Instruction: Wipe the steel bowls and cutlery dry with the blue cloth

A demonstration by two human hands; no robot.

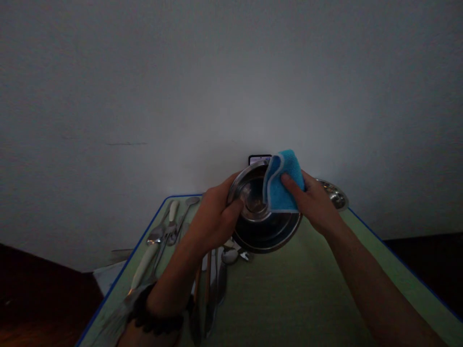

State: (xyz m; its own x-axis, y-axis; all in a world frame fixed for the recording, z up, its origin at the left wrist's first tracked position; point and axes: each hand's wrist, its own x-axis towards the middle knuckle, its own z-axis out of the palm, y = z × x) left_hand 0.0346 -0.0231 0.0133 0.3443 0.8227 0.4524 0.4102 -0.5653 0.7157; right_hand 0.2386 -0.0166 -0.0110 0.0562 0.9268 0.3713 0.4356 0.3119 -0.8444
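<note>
My left hand (221, 208) is closed around the left rim of a shiny steel bowl (265, 236), thumb over the edge. The bowl is tilted with its inside facing me, above the table. A folded light-blue cloth (284, 190) with a pale border is gripped in my right hand (316, 200), thumb on its front. The cloth lies over the bowl's upper right side and covers part of the rim and inside. Beneath my left forearm, spoons (156, 235), forks (247, 256) and knives (212, 299) lie on the table; the arm hides some.
The green table (289, 299) has a blue edge and stands against a pale wall (231, 86). Behind the bowl a phone (257, 158) is partly visible. Another steel dish (336, 196) sits at the back right corner. A white item (106, 277) lies beyond the left edge.
</note>
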